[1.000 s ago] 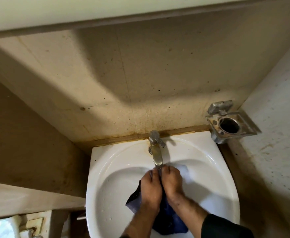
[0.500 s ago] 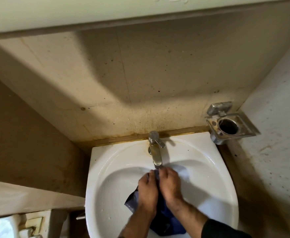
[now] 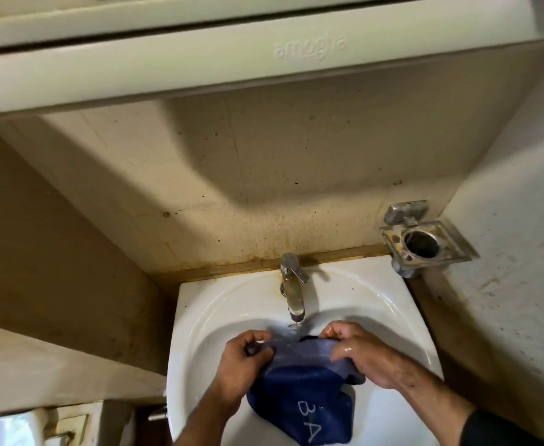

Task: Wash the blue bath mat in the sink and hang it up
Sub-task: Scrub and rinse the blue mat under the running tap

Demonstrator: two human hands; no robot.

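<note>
Blue and wet, the bath mat (image 3: 299, 391) lies bunched in the bowl of the white sink (image 3: 199, 317), its upper edge pulled out flat between our hands. White letters, "BA", show on the darker fold near the bottom of the view, while the stretched strip near the top looks paler. Our left hand (image 3: 243, 362) pinches the mat's left end with curled fingers, and our right hand (image 3: 357, 355) grips the right end, thumb and fingers closed over the cloth; the two hands are apart with the fabric taut between them. A thin stream of water runs from the metal tap (image 3: 291, 284) onto the mat's top edge just between the hands. The sink's rim carries a few dark specks. Behind it the beige tiled wall (image 3: 264, 175) is speckled and stained brown along the joint. A tarnished metal holder (image 3: 420, 241) with a round opening is fixed at the right corner, and a pale cabinet (image 3: 232, 59) with raised lettering hangs overhead.
</note>
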